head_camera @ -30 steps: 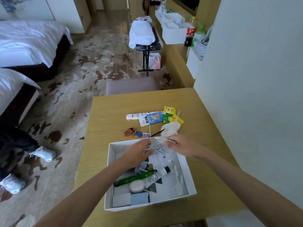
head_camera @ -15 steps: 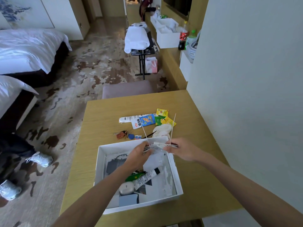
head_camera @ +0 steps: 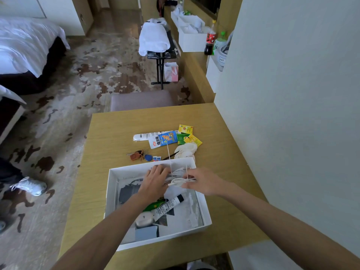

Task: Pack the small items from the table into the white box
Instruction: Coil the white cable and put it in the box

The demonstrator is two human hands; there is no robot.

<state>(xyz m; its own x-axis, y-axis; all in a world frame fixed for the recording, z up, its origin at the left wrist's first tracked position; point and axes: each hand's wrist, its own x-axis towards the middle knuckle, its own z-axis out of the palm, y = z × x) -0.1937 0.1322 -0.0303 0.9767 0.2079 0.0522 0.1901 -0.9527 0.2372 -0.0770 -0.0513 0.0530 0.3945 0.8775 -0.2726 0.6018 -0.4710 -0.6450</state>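
A white box (head_camera: pixel 112 189) sits on the wooden table (head_camera: pixel 109 133). Over its far end, my left hand (head_camera: pixel 154 181) and my right hand (head_camera: pixel 204 182) both grip a coiled white cable (head_camera: pixel 178 177) tied with thin white strips. Inside the box lie a dark pouch (head_camera: pixel 126 192), a white tube (head_camera: pixel 168 206), a green item (head_camera: pixel 153 206), a pale round case (head_camera: pixel 143 220) and a grey-blue block (head_camera: pixel 146 232). Beyond the box lie keys with a blue tag (head_camera: pixel 139 155), two small sachets (head_camera: pixel 156 158), a white packet (head_camera: pixel 144 136), a blue snack packet (head_camera: pixel 164 139), yellow and green tea bags (head_camera: pixel 187 134) and a white cloth bundle (head_camera: pixel 186 150).
A pale wall (head_camera: pixel 292 114) runs along the table's right edge. A padded stool (head_camera: pixel 142 100) stands past the far edge. A person's sneakers (head_camera: pixel 29 186) are on the patterned carpet at left. Beds, a luggage rack and a counter with bottles lie farther off.
Both hands have lowered the cable bundle into the far end of the box. The camera view has shifted slightly, so the box appears nearer the centre.
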